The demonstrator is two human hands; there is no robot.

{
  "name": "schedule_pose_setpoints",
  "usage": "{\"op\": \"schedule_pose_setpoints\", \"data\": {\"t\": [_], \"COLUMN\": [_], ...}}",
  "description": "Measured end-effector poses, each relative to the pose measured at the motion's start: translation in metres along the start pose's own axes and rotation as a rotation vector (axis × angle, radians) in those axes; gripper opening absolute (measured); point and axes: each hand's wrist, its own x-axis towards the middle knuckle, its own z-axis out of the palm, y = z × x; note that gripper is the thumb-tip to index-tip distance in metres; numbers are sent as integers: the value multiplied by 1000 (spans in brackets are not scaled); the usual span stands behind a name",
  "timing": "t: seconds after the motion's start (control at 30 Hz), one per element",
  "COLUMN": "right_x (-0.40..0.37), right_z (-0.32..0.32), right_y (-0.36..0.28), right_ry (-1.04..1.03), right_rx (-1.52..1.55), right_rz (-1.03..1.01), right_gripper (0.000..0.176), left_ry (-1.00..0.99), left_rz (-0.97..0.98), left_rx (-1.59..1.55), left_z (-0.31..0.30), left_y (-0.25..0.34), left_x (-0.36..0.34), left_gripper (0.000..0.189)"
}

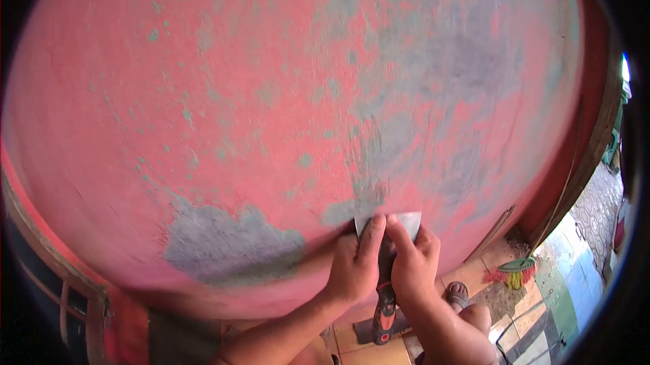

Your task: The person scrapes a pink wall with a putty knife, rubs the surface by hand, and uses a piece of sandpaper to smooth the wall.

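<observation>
Low on a red-painted wall [237, 94], both my hands are closed around a scraper [385, 304] with a black and red handle. Its wide metal blade [408, 220] points up and lies against or very near the wall. My left hand [355, 267] wraps the handle from the left, thumb laid up toward the blade. My right hand [414, 263] grips from the right, its thumb beside the other. Above the blade the paint is streaked and worn to grey-green. A large grey bare patch [227, 243] shows to the left.
On the tiled floor [535, 304] at lower right lie a broom head [516, 271] with red, yellow and green bristles and a heap of debris [497, 301]. A sandaled foot [458, 292] stands close by. A door frame [575, 196] edges the wall at right; a window frame [64, 290] is at lower left.
</observation>
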Motion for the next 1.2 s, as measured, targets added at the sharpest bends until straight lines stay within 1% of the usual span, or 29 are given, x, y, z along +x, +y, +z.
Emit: {"op": "schedule_pose_setpoints", "data": {"t": [0.07, 0.1, 0.13, 0.2, 0.23, 0.33, 0.37, 0.4, 0.47, 0.5, 0.53, 0.6, 0.63, 0.67, 0.7, 0.73, 0.77, 0.8, 0.83, 0.87, 0.9, 0.93, 0.97, 1.0, 1.07, 1.1, 1.13, 1.17, 1.2], "right_x": [-4, -3, -2, -1, -1, -3, -6, -2, -3, -2, -4, -3, -2, -1, -1, 0, 0, 1, 1, 0, -1, -3, -4, -2, -1, 0, 0, 1, 1], "right_z": [-6, -5, -5, -3, -1, -4, -5, -6, -9, -6, -5, -1, -8, -7, -7, -9, -11, -9, -5, -3, -7, -9, -11, -13, -16, -15, -13, -8, -12], "right_y": [17, 19, 17, -2, -9, 5, 11, 12, 8, -4, -4, -4, 11, 11, 13, 14, 4, -4, -10, -14, -10, 1, 18, 25, 10, -6, -16, -15, -9], "right_ry": [37, 45, 34, 15, 10, 45, 59, 51, 45, 22, 25, 21, 37, 33, 30, 30, 18, 19, 18, 14, 34, 46, 59, 76, 34, 15, -5, -3, 20], "right_rx": [-35, -27, -15, -1, -24, -53, -89, -87, -95, -67, -39, 36, -39, -18, 0, 13, -27, -3, 19, 46, -38, -36, -34, -34, -33, -50, -70, 4, -32], "right_rz": [-6, -19, -8, 32, -9, -47, -20, -18, 14, -15, -1, -7, -27, -34, -35, -28, 27, 19, 16, 0, 5, -9, -24, -33, 1, 26, 61, -4, -2], "right_gripper": [29, 29, 29, 28, 30, 31, 31, 31, 31, 29, 29, 28, 28, 28, 28, 28, 28, 28, 28, 28, 27, 28, 28, 28, 27, 27, 27, 29, 30], "left_ry": [41, 29, -3, -63, -73, 31, 28, 17, -7, -47, -31, 29, 48, 68, 48, 22, -3, -26, -35, -24, -19, -16, 28, 24, 17, -22, 0, 22, 38], "left_rz": [64, 119, 72, -40, -97, -26, 83, 81, 44, -98, -19, -11, 33, 80, 88, 72, 48, 16, -72, -62, -34, 3, 172, 145, 65, -126, -95, -60, -7], "left_rx": [29, 97, 73, 14, -7, 30, 52, 44, 22, 14, -14, 1, 25, 47, 71, 43, 13, -19, 11, 16, 24, 34, 73, 54, 11, -15, -20, -22, -18], "left_z": [4, 2, -1, -4, -5, 0, 2, 2, 2, -1, 2, 7, 9, 11, 10, 9, 9, 9, 5, 5, 5, 5, 8, 9, 12, 10, 13, 13, 14], "left_y": [-18, -21, -24, -7, 5, -19, -21, -22, -18, -3, 1, 2, -5, -10, -13, -15, -5, 3, 6, 1, -8, -16, -32, -28, -17, 3, 1, -3, -4], "left_x": [-3, -2, -1, 3, 3, 0, -1, 2, 0, 0, 2, -1, -2, -3, -1, 0, 2, 4, 6, 2, 0, 1, 2, 6, 2, -1, -1, 0, 4], "left_gripper": [42, 43, 43, 43, 43, 43, 42, 42, 43, 44, 45, 48, 48, 48, 48, 47, 47, 47, 46, 44, 43, 42, 43, 43, 45, 46, 47, 47, 48]}}
